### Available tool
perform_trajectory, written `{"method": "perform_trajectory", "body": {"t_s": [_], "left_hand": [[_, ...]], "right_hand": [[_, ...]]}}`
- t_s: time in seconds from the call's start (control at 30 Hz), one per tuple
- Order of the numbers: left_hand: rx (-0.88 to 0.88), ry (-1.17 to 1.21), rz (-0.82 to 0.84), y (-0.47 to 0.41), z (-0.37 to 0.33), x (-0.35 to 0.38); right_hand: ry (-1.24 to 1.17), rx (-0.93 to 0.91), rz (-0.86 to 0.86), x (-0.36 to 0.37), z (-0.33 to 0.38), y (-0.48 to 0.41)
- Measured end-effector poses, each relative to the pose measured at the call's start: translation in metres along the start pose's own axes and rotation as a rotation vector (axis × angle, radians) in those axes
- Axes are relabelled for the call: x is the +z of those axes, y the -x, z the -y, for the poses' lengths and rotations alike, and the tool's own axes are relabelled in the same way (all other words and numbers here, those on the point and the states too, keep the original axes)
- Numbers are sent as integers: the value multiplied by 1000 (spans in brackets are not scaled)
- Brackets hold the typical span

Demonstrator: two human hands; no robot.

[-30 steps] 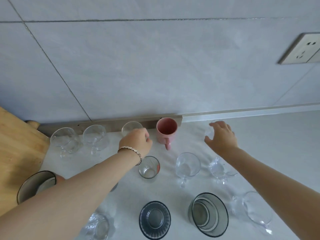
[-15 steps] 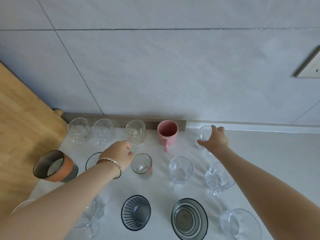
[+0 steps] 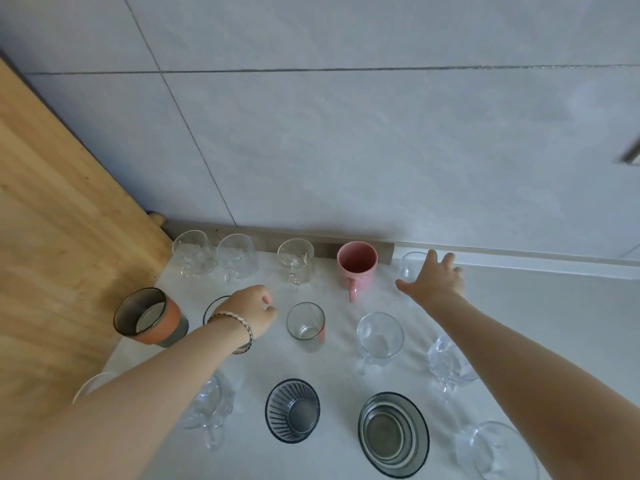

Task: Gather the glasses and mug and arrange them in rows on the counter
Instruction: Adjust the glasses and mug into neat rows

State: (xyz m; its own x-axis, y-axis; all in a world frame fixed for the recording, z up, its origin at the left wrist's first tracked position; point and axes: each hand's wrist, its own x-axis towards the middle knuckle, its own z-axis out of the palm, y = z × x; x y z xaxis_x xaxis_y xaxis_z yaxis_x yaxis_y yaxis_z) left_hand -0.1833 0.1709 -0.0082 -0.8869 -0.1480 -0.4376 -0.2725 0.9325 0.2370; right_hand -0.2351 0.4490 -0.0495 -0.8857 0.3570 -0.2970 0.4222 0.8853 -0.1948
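- A person's right hand [image 3: 433, 284] reaches to the far row along the wall. The fingers are spread and the thumb is out, and the end glass [image 3: 410, 266] stands upright in the crook between thumb and forefinger. Whether skin meets glass cannot be told.
- The left hand [image 3: 251, 311], bracelet at the wrist, hovers over the middle row with its fingers curled in on nothing. It covers part of a dark-rimmed glass [image 3: 212, 306] and sits just left of a small tumbler [image 3: 305, 322].
- The pink mug [image 3: 356, 265] stands in the far row just left of the end glass, its handle pointing back toward the person (the right hand is the nearer one).
- Everything on the counter [image 3: 536, 306] stands mouth up, in three loose rows.
- The count:
  - nine clear glasses [image 3: 380, 336], tumbler and end glass included: four far, three middle, two near
  - three dark-tinted glasses [image 3: 292, 410], the dark-rimmed one included
  - one pink mug
  - one orange-and-grey cup [image 3: 149, 317] at the left
- A white rim [image 3: 91, 384] beneath the left forearm is too hidden to name.
- Any straightening of the middle row likely falls to the left hand, with the tumbler directly to its right.
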Motion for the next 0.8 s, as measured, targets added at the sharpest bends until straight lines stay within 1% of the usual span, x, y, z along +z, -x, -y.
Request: {"method": "perform_trajectory", "body": {"t_s": [0.07, 0.17, 0.23, 0.33, 0.37, 0.43, 0.53, 0.67, 0.73, 0.8], "left_hand": [[21, -12, 24, 3, 6, -3], [67, -67, 61, 7, 21, -10], [103, -119, 74, 9, 39, -19], [123, -173, 66, 10, 77, -40], [109, -190, 52, 9, 93, -47], [73, -192, 10, 1, 128, -58], [29, -113, -50, -15, 177, -65], [-13, -46, -44, -32, 224, -59], [33, 135, 5, -38, 238, -53], [53, 344, 42, -38, 243, -47]], "right_hand": [[61, -65, -20, -7, 13, 17], [45, -255, -9, -9, 43, 50], [-17, -369, 58, -4, 66, 77], [-77, -507, 222, 7, 107, 116], [-71, -550, 257, 12, 123, 127], [-48, -610, 276, 24, 154, 145], [-35, -602, 263, 43, 199, 161], [-11, -451, 288, 73, 243, 172], [41, -382, 301, 86, 256, 174], [75, -350, 276, 95, 261, 175]]}}
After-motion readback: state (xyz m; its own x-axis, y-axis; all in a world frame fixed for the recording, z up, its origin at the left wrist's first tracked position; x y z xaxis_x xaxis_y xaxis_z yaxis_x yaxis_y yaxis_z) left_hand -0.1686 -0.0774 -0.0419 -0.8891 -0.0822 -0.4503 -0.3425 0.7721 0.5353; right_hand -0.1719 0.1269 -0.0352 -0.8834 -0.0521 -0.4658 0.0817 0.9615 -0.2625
